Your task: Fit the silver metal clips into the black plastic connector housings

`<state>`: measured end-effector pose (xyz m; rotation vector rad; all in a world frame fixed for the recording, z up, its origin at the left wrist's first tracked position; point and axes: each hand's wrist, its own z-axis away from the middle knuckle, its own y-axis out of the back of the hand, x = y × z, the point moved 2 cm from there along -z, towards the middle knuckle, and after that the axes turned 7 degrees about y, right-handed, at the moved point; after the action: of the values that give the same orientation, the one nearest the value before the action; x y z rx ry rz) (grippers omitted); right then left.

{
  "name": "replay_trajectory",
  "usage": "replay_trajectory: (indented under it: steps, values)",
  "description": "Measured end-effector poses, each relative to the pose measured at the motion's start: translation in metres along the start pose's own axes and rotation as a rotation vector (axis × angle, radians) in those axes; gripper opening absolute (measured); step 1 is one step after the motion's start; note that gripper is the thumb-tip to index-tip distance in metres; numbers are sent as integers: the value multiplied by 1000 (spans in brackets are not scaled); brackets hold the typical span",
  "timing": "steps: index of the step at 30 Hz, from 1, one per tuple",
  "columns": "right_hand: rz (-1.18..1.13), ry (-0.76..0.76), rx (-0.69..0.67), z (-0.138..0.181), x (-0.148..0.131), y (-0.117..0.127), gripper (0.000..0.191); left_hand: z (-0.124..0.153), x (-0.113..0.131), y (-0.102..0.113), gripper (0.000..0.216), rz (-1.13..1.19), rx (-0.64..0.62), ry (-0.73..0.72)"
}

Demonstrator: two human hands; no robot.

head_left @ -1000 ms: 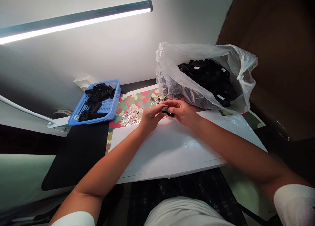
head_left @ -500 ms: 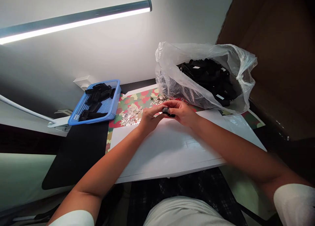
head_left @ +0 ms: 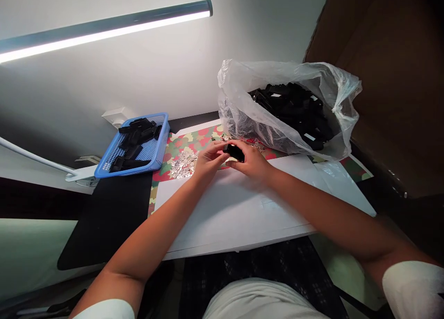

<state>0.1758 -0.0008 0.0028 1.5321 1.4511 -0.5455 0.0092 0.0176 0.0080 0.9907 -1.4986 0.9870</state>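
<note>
A small black plastic part (head_left: 235,152) is pinched between my left hand (head_left: 208,161) and my right hand (head_left: 252,164), and my fingers hide some of it. Just left of my left hand lies a heap of silver foil-like scraps (head_left: 182,165) on a camouflage-patterned mat (head_left: 189,143). Beyond my right hand sits a clear plastic bag (head_left: 263,130) full of black plastic parts (head_left: 291,110). A blue mesh basket (head_left: 160,145) at the far left holds several similar black parts (head_left: 134,134).
A white board (head_left: 243,212) lies under my forearms, with a black mat (head_left: 111,217) to its left. A cardboard panel (head_left: 391,78) stands at the right. A lit tube lamp (head_left: 104,28) crosses the top of the view, in front of a white wall.
Both hands have moved slightly farther away and closer around the black part, which now sits a little higher and looks turned.
</note>
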Motion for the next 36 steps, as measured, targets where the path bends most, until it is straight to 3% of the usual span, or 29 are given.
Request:
replay_trajectory:
  steps: [3, 5, 15, 27, 36]
  values:
    - [274, 87, 49, 1, -1, 1, 32, -1, -5, 3, 34, -26, -14, 88]
    - [396, 62, 34, 0, -4, 4, 27, -2, -8, 5, 35, -38, -1, 147]
    - [689, -76, -128, 2, -22, 7, 32, -4, -8, 4, 34, 130, 14, 259]
    - [812, -149, -225, -2, -29, 8, 37, -2, 1, 0, 35, -115, 141, 110]
    - [688, -25, -158, -8, -22, 10, 35, -12, -4, 5, 32, 67, 186, 165]
